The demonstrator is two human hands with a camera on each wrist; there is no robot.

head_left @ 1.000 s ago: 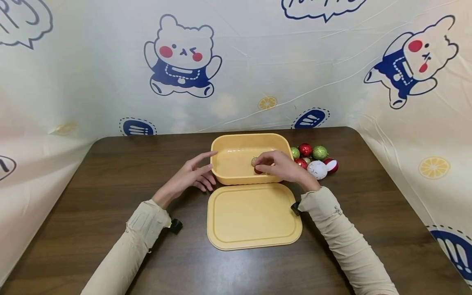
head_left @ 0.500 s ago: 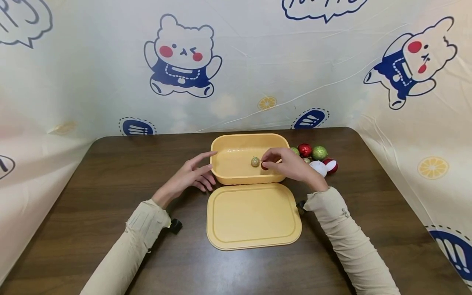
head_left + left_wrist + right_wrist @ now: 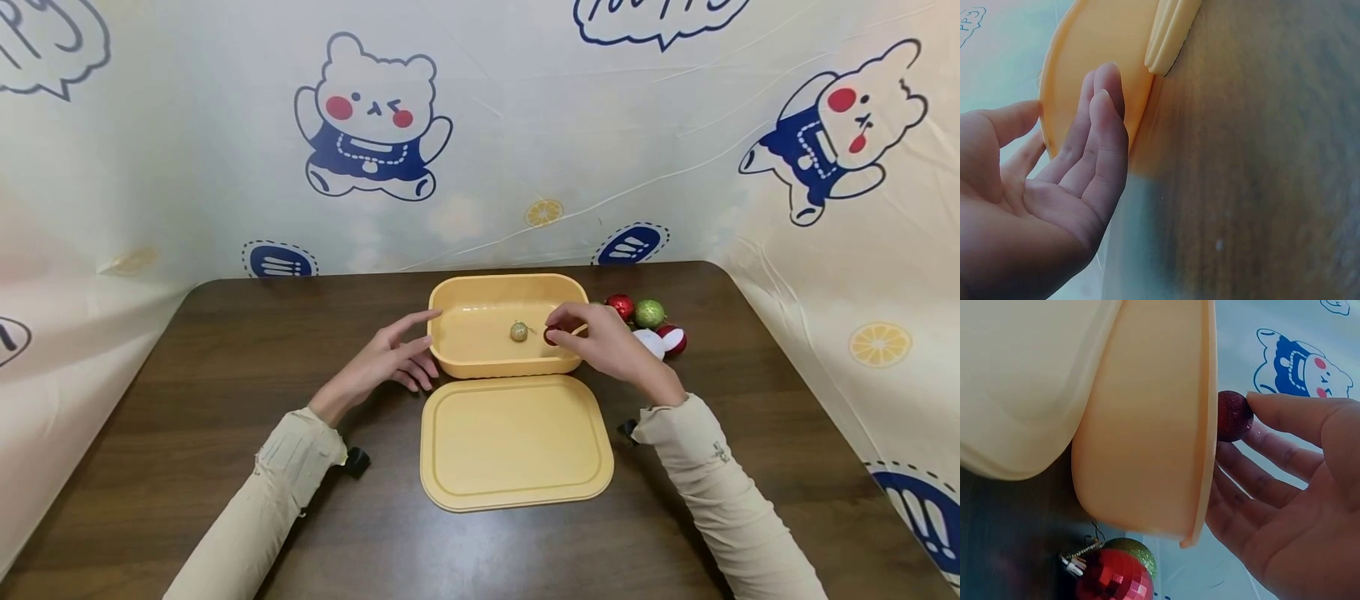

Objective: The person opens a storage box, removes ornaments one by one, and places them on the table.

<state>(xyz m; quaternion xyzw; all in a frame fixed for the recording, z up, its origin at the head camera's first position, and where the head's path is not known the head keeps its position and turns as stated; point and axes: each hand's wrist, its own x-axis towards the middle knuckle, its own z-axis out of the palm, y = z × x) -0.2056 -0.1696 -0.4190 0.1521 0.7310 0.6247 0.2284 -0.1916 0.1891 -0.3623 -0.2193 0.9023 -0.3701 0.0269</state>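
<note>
A yellow plastic box (image 3: pixel 495 368) stands near the back of the table, with a small gold glitter bauble (image 3: pixel 519 332) lying inside it. My right hand (image 3: pixel 609 340) is over the box's right end and pinches a small dark red glitter bauble (image 3: pixel 1235 417) between thumb and fingers. In the right wrist view this bauble shows just past the box's rim. At the left end, my left hand (image 3: pixel 386 354) has its thumb and forefinger touching the rim (image 3: pixel 1047 75), while its other fingers extend loosely beside the wall. Nothing is in that hand.
A flat yellow lid (image 3: pixel 517 443) lies just in front of the box. Right of the box sit several baubles, among them a shiny red one (image 3: pixel 621 306), a green one (image 3: pixel 650 314) and a white one (image 3: pixel 649 342), partly hidden by my right hand. A printed cloth hangs behind the table.
My right hand has moved right inside the box with the dark red bauble, away from the gold bauble, which now shows fully. The left hand has stayed still.
</note>
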